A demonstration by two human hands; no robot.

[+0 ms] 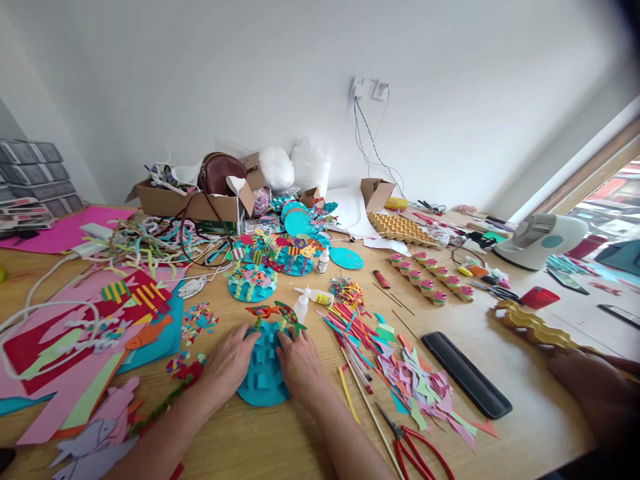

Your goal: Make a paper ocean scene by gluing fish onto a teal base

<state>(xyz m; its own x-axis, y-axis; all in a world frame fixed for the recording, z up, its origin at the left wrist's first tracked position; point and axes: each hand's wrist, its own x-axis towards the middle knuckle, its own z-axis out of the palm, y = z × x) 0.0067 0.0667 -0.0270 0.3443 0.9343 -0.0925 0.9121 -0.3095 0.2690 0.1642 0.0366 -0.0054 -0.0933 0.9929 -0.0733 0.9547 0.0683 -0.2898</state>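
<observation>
A round blue paper base (pixel 263 392) with raised blue pieces lies on the wooden table between my hands. Two paper fish stand at its far edge: a red-orange one (pixel 262 311) on the left and a dark green patterned one (pixel 290 317) on the right. My left hand (pixel 234 355) touches the base's left side, its fingers closed near the red-orange fish's stem. On the right side, my right hand (pixel 300 360) rests with its fingers close together by the green fish's stem. What the fingertips grip is too small to make out.
Glue bottles (pixel 301 305) stand just beyond the base, near finished fish pieces (pixel 253 283). Paper strips and scraps (pixel 417 380), red-handled pliers (pixel 413 447) and a black tray (pixel 466 375) lie right. Paper fish and sheets (pixel 75 333) cover the left. Another person's hand (pixel 575 373) is far right.
</observation>
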